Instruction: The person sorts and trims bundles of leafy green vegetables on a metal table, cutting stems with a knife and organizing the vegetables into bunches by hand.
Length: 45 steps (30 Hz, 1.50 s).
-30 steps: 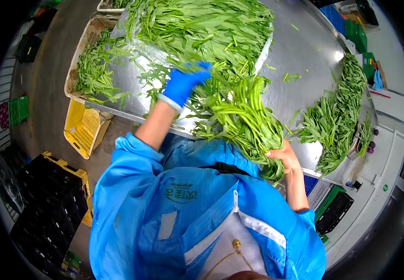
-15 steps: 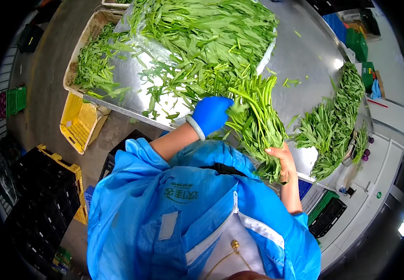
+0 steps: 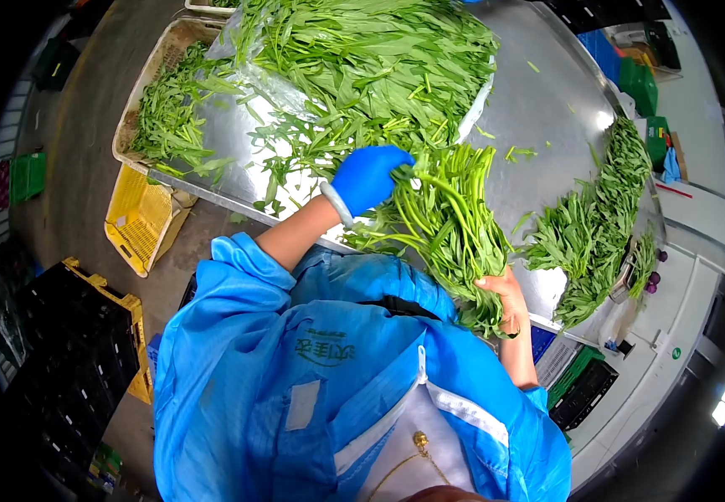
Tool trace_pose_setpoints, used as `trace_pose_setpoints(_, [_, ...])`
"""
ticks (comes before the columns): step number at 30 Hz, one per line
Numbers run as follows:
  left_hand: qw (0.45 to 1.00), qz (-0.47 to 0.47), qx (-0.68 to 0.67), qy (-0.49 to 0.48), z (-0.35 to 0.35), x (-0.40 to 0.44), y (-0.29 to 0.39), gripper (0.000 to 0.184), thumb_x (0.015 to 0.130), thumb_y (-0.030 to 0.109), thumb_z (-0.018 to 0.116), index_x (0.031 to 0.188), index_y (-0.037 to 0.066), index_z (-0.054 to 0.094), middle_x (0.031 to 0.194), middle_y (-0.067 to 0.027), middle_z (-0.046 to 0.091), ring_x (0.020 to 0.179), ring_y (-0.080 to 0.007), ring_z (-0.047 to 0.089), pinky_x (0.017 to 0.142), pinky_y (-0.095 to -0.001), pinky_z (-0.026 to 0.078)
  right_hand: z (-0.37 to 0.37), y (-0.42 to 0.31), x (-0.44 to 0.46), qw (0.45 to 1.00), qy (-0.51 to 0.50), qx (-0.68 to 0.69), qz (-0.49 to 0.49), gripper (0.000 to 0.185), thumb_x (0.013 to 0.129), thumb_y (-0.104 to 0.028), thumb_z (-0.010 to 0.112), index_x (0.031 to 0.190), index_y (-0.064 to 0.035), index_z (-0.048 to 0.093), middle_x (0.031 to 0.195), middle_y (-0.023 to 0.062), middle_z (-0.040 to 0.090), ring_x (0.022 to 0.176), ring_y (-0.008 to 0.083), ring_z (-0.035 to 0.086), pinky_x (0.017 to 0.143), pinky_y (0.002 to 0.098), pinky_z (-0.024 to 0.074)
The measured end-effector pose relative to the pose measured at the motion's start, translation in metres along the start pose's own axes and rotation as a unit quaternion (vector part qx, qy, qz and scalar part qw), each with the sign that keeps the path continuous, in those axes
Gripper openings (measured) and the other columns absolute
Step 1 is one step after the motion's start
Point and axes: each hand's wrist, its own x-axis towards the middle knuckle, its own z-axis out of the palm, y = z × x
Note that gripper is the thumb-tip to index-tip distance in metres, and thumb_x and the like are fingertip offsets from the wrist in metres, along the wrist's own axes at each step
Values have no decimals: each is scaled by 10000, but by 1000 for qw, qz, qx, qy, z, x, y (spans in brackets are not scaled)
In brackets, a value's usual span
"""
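The metal bench (image 3: 538, 109) spans the area in front of you. On its far half lies the main heap of greens (image 3: 371, 58), with a sheet of clear plastic showing at its edges. A second pile of greens (image 3: 601, 222) lies along the right end of the bench; a cream crate (image 3: 146, 92) holding more greens stands at the left end.

The bundle of greens (image 3: 467, 230) is at the near edge of the bench, between your two hands. Its long axis runs away from you: leafy end close to your waist, at the right hand (image 3: 506, 294); pale stem ends pointing forward to the heap. The right hand is wrapped around the leafy end, thumb laid across it.

The gloved left hand (image 3: 369, 182) is at the bundle's left side, near the stem ends. The stems lie to the right of its fingertips, so this hand is the nearer to them. Its fingers are curled together at a green leaf; whether they pinch it cannot be determined. A pale bracelet (image 3: 336, 204) rings the left wrist.

Small stem scraps (image 3: 520, 154) lie forward and right of the bundle.
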Motion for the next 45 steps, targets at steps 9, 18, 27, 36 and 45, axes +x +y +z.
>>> trace_pose_setpoints(9, [906, -59, 411, -80, -81, 1, -65, 557, 761, 276, 724, 1276, 170, 537, 1248, -166, 562, 1026, -274, 615, 901, -373, 467, -6, 1, -6, 998, -45, -47, -12, 647, 613, 14, 764, 1223, 3, 549, 1115, 74, 641, 1006, 178, 604, 906, 308, 464])
trace_pose_setpoints(18, [961, -26, -169, -217, -44, 23, 17, 443, 724, 253, 789, 1107, 88, 640, 1031, -85, 628, 910, -172, 581, 811, -306, 463, 14, -13, -1, 987, -94, -126, -30, 679, 616, 44, 759, 1248, 13, 515, 1157, 73, 614, 1049, 164, 566, 939, 317, 441])
trace_pose_setpoints(27, [945, -108, -268, -152, -21, 11, -8, 219, 755, 205, 732, 871, 19, 724, 733, -86, 684, 586, -150, 573, 594, -289, 470, 9, -4, 3, 986, -95, -135, -29, 689, 616, 51, 757, 1256, 20, 507, 1171, 70, 609, 1055, 167, 556, 951, 318, 432])
trace_pose_setpoints(36, [972, -107, -170, 118, -80, 21, -51, 164, 848, 140, 645, 970, 51, 708, 1000, -92, 658, 903, -194, 610, 818, -298, 475, -9, -2, 3, 995, -81, -62, -1, 639, 621, 32, 765, 1219, 10, 543, 1119, 76, 633, 1010, 174, 590, 909, 322, 464])
trace_pose_setpoints(45, [981, -10, -20, -191, -23, 9, 16, 375, 778, 442, 678, 749, 71, 717, 749, -141, 641, 741, -321, 608, 677, -417, 475, 3, -8, 13, 991, -89, -98, -11, 690, 637, 39, 771, 1276, 4, 512, 1151, 69, 624, 1047, 177, 578, 925, 321, 469])
